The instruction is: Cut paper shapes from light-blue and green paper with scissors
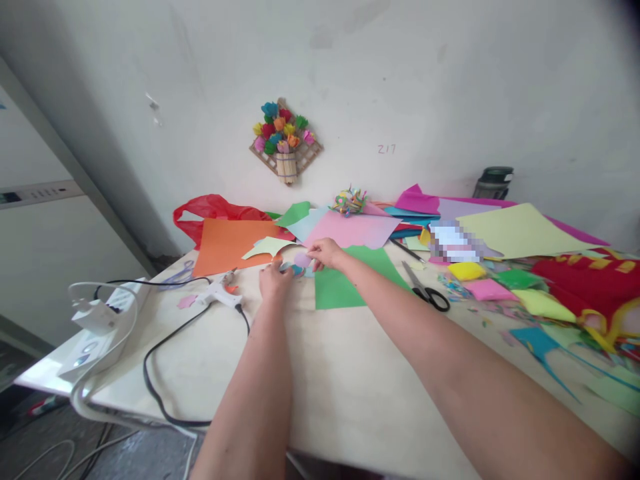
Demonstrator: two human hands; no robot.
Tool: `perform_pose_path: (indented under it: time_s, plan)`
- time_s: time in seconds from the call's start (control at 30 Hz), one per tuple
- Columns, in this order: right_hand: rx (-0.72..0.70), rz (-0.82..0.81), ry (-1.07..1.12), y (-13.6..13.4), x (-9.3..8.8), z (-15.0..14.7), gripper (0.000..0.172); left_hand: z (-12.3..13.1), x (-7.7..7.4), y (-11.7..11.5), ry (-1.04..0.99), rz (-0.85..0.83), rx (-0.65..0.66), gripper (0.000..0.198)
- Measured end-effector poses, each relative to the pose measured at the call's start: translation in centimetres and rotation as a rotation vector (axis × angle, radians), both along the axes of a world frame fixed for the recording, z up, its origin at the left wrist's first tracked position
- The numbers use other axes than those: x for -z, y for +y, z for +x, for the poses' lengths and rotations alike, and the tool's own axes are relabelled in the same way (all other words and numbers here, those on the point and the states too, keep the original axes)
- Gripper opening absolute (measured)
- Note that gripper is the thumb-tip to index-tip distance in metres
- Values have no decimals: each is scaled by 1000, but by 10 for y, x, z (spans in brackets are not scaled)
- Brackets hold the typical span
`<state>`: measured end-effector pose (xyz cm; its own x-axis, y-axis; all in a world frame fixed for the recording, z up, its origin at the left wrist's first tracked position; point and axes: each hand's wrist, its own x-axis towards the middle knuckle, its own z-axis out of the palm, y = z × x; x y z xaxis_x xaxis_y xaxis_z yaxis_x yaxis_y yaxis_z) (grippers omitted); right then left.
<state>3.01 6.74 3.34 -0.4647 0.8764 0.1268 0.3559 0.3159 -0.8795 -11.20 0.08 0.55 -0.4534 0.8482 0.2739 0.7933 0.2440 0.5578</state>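
My right hand [326,254] is closed in a pinch on a small lilac paper piece [302,259], held just above the table. Left of it, my left hand [274,279] reaches down to the tabletop, its fingers somewhat apart and partly hidden. Small blue paper pieces [298,270] lie by its thumb. A pale green paper offcut [270,247] with curved edges rests beyond its fingertips, over an orange sheet [235,241]. Under my right wrist lies a green sheet [333,290], with a pink sheet [350,229] behind it.
A white glue gun [223,292] and its black cord lie left, near a power strip [100,333]. Black-handled scissors [425,290] are right of the green sheet. Colourful packets [490,290], paper scraps and a red fabric item [590,280] cover the right side. The wall stands behind.
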Motion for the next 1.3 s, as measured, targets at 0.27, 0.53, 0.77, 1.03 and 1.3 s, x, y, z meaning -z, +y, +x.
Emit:
perform_pose_path:
  time_s: [0.27,0.53,0.77,1.03,1.3]
  plan:
    - [-7,242,248,-5,9,29,6,15,-21,-8,-44,169,-119,30]
    - [-11,344,206,-22,11,41,10,26,-8,2,-911,159,451,37]
    - [167,199,238,-27,7,46,23,33,-13,-6,-1042,188,610,28]
    - [255,-45,200,-42,0,54,14,37,-10,-3,-804,119,678,31]
    - [305,-33,108,-47,13,71,16,25,-7,3,-37,188,312,29]
